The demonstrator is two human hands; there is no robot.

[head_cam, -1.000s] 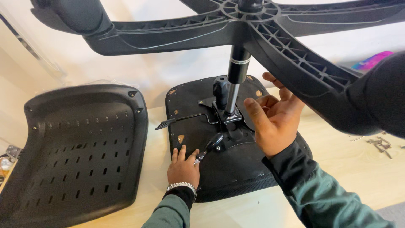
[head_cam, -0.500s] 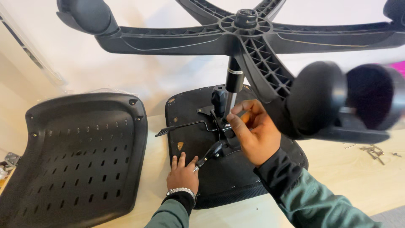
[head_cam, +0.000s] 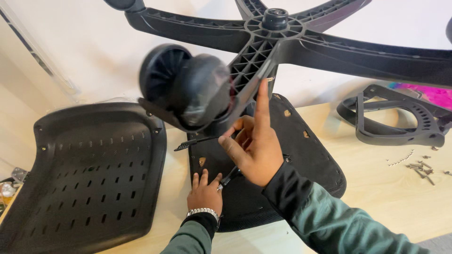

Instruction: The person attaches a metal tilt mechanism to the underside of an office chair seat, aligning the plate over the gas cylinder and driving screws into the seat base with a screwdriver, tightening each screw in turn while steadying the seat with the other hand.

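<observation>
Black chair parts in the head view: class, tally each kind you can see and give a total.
Star base: 1
Caster wheel: 1
Seat underside: 1
Perforated backrest shell: 1
Armrest pieces, stacked, number unclear: counted as 1
Total: 5

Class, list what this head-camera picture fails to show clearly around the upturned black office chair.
- Gas-lift column and seat mechanism: hidden behind the blurred black caster wheel and the right hand.
- Black five-arm star base: arm ends cut off by the frame edges.
- Small metal screws: too small to count.
- Left hand: palm contact unseen.
</observation>
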